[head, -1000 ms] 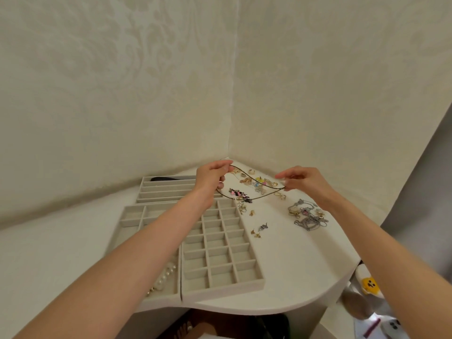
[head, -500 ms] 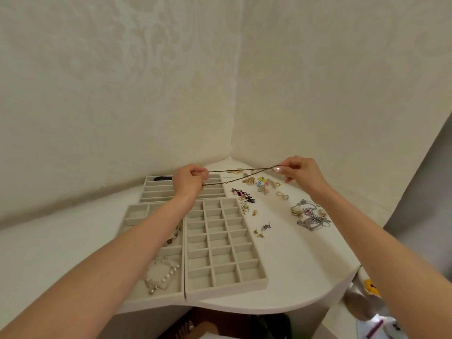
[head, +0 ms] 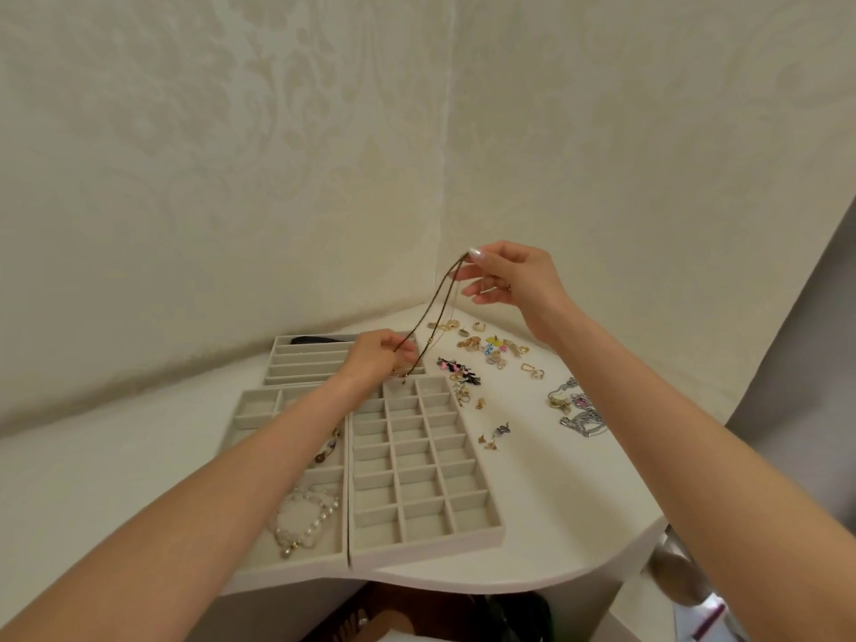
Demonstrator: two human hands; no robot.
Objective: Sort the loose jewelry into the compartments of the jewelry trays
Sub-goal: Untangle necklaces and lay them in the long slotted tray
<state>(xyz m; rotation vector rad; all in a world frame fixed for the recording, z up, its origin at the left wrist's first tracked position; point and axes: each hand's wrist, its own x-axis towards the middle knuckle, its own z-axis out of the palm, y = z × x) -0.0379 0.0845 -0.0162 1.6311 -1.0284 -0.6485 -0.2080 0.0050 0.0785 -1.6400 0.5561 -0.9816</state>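
Note:
A thin dark-gold chain necklace (head: 433, 303) hangs doubled between my hands. My right hand (head: 507, 278) pinches its top end high above the table. My left hand (head: 377, 356) pinches the lower end just over the long-slot tray (head: 305, 359) at the back. In front lies a grid tray (head: 421, 461) with several small bare compartments. A third tray (head: 259, 410) on the left holds a pearl bracelet (head: 303, 521) and a beaded piece (head: 329, 449). Loose earrings (head: 488, 347) and silver chains (head: 576, 407) lie to the right.
The white corner table (head: 556, 516) has a curved front edge, with walls close behind on both sides. A dark item (head: 319, 339) fills the rearmost slot of the long-slot tray. Small charms (head: 495, 435) lie beside the grid tray.
My right hand rose well above the table, lifting its end of the necklace. My left hand dropped toward the long-slot tray, so the chain now hangs steeply instead of stretching level.

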